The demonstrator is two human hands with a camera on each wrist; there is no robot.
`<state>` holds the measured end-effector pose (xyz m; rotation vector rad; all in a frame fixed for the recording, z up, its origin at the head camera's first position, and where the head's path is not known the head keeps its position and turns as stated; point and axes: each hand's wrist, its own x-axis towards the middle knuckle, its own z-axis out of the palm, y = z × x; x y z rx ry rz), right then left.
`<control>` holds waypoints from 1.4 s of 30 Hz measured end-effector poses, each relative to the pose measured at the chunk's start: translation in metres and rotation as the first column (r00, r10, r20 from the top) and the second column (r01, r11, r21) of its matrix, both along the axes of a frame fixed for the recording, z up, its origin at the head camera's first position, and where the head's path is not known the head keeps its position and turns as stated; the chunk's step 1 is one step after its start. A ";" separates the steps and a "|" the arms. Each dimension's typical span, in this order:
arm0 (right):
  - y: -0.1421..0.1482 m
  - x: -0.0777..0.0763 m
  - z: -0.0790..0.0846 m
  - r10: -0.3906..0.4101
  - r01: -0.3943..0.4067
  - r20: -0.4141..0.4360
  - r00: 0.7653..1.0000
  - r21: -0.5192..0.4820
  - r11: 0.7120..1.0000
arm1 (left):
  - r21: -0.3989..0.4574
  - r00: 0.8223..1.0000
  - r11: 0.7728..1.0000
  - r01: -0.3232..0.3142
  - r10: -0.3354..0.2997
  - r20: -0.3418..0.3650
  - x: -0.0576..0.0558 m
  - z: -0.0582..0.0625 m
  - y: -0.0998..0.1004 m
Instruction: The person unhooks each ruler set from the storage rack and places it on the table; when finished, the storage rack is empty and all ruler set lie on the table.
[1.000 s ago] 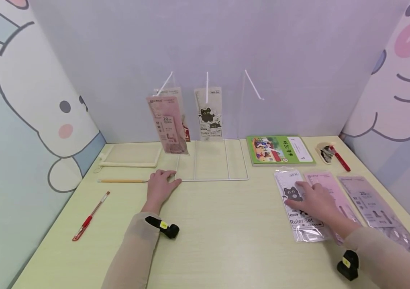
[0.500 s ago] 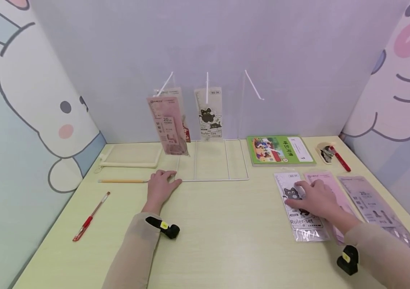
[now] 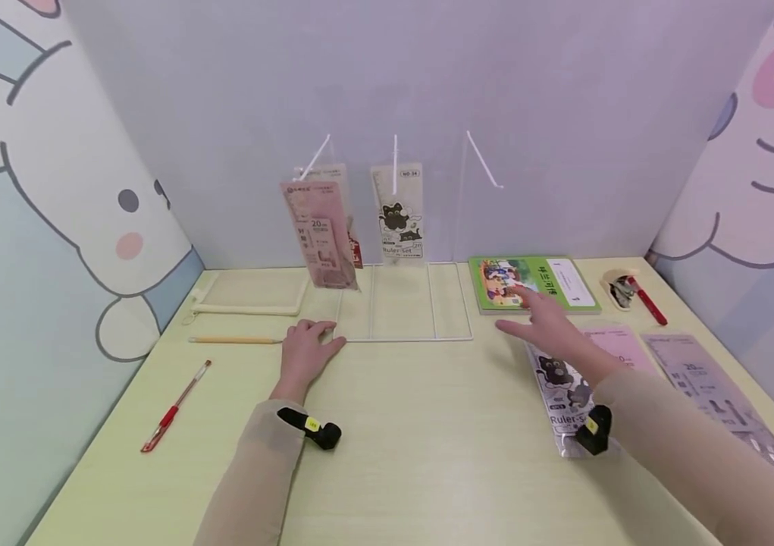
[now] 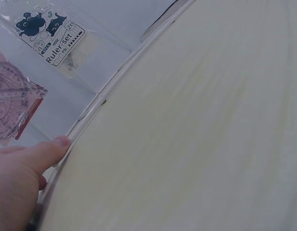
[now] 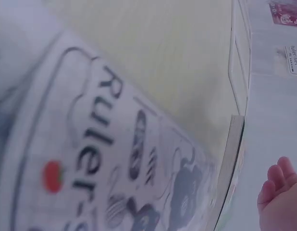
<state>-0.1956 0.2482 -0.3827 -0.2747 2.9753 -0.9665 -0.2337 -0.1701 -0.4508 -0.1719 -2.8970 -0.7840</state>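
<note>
A white wire display rack stands at the back of the table, and my left hand holds the front left corner of its base. The left wrist view shows the thumb against the wire. On one hook hangs a pink ruler set in front of another packet; a cat-print ruler set hangs from the middle hook. My right hand is in the air by the book's front edge, fingers spread and holding nothing. Partly under that forearm lies another cat-print ruler set on the table.
At right lie a pink ruler set and a greyish-pink one. Behind them are a green book and a red-handled tool. A mesh pouch, a pencil and a red pen lie at left.
My right hand has lifted off the cat-print ruler set and moved forward and left toward the book; the set stays on the table. My left hand stays at the rack corner.
</note>
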 end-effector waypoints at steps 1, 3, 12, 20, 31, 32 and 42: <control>-0.005 -0.005 0.000 0.022 -0.022 -0.017 1.000 -0.013 1.000 | 0.000 1.000 1.000 0.001 -0.001 -0.001 0.000 -0.001 0.000; -0.015 -0.016 0.002 0.061 -0.062 -0.050 0.997 -0.032 0.998 | 0.001 1.000 1.000 0.001 -0.001 -0.007 0.000 -0.001 -0.001; -0.060 -0.056 0.022 0.108 -0.118 -0.096 0.990 -0.107 0.987 | -0.017 1.000 1.000 0.003 -0.004 -0.022 0.001 -0.001 -0.003; -0.100 -0.083 0.044 0.111 -0.133 -0.139 0.984 -0.157 0.979 | -0.013 1.000 1.000 -0.002 0.002 -0.015 0.003 -0.002 0.000; -0.123 -0.106 0.054 0.119 -0.162 -0.241 0.963 -0.165 0.973 | -0.004 0.999 1.000 0.004 -0.004 -0.033 0.001 0.002 0.004; -0.124 -0.107 0.054 0.118 -0.160 -0.241 0.963 -0.166 0.973 | -0.005 0.999 1.000 0.002 -0.002 -0.034 0.000 0.002 0.004; -0.138 -0.112 0.062 0.137 -0.180 -0.193 0.972 -0.224 0.958 | -0.014 0.999 1.000 -0.016 0.015 -0.028 -0.004 -0.003 0.004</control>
